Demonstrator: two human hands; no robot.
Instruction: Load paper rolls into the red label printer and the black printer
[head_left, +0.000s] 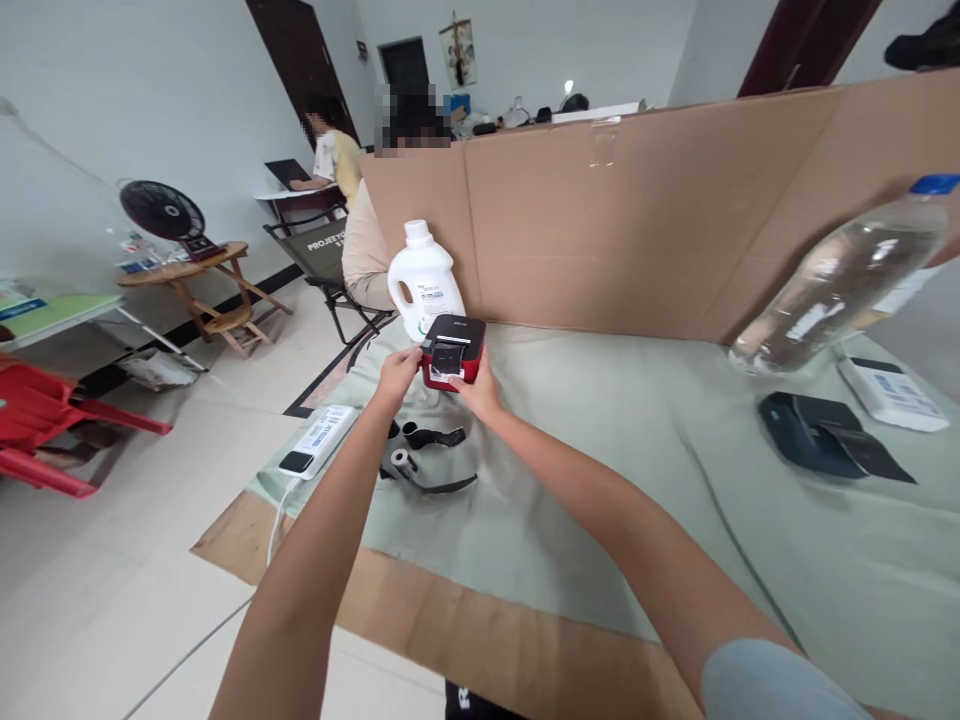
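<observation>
A small red and black label printer [469, 340] is held in front of the white jug, with a dark strip [448, 360] coming out of its front. My right hand [480, 385] grips its right side, with the thumb at the lower front. My left hand [400, 375] is closed at its left edge, fingertips against it. Nearer to me lie a curled black strip [435, 437] and a small roll [403, 460] with another dark strip [450, 486] beside it. Whether the printer's underside touches the cloth is hidden.
A white jug [427, 275] stands behind the printer before a cardboard partition [585, 230]. A white power strip [321, 440] lies at the left edge. To the right are a large clear bottle [840, 275], a dark device [810, 435] and a white box [892, 393]. A person sits behind the partition.
</observation>
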